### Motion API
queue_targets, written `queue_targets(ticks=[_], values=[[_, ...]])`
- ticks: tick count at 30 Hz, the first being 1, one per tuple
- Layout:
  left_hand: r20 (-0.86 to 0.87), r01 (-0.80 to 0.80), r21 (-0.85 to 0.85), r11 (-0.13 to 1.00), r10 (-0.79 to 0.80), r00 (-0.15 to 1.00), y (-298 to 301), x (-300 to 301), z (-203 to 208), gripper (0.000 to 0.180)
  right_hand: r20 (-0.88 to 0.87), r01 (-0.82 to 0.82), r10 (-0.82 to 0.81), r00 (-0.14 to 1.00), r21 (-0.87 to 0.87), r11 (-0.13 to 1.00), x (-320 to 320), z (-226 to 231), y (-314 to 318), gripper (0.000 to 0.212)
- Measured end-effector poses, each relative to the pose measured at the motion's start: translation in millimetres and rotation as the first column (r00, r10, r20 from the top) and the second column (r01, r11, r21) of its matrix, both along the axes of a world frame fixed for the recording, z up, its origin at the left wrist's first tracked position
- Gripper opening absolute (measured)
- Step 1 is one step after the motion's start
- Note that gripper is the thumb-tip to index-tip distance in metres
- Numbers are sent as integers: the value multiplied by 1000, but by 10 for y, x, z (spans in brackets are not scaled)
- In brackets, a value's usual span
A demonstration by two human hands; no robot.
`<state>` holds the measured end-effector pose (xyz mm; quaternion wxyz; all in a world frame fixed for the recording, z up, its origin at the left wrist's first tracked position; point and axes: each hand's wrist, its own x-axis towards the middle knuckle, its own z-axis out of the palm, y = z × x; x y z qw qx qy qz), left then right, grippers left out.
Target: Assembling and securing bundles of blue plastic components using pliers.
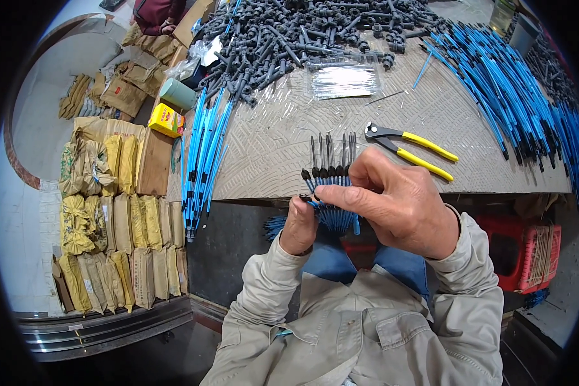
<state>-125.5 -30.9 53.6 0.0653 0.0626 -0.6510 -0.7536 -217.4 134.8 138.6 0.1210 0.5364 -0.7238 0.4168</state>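
At the front edge of the table, my two hands meet fingertip to fingertip. My left hand [298, 228] is closed, its thumb pressed against a small black part [304, 197]; its other fingers are mostly hidden. Close beside it, my right hand [405, 202] is also closed, thumb and forefinger near that part, though what they grip is hidden. Just beyond my fingers lies a row of thin blue rods with black bulbs and dark tips [329, 154], overhanging the edge. End-cutting pliers [418, 152] with yellow handles rest on the table beyond my right hand.
Dark grey plastic fittings [289, 38] are heaped at the back, with a clear tray of thin pins [344, 77] before them. Blue rod bundles lie left [204, 161] and right [495, 90]. Filled bags [122, 219] stand at left, a red stool [527, 254] at right. Another person's sleeve [154, 14] shows.
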Motion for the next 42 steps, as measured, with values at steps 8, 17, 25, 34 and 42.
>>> queue_targets(ticks=[8,17,25,34,42], values=[[-81,182,-93,979,-189,979,-43,2,44,94,-80,55,-57,995,-24,998,72,17,24,29],[-215,142,-89,986,-158,964,14,-61,-44,42,-12,-65,64,998,-68,996,68,-68,-59,34],[-145,171,44,984,-163,976,48,-38,109,25,190,-52,65,980,-74,996,-479,-334,-143,43],[-213,295,39,955,-280,936,-57,21,-95,25,-60,-218,300,952,554,804,-518,-871,-450,46],[-249,328,89,941,-297,922,-91,-85,14,25,474,-60,-37,880,187,980,-1493,-287,-686,23]])
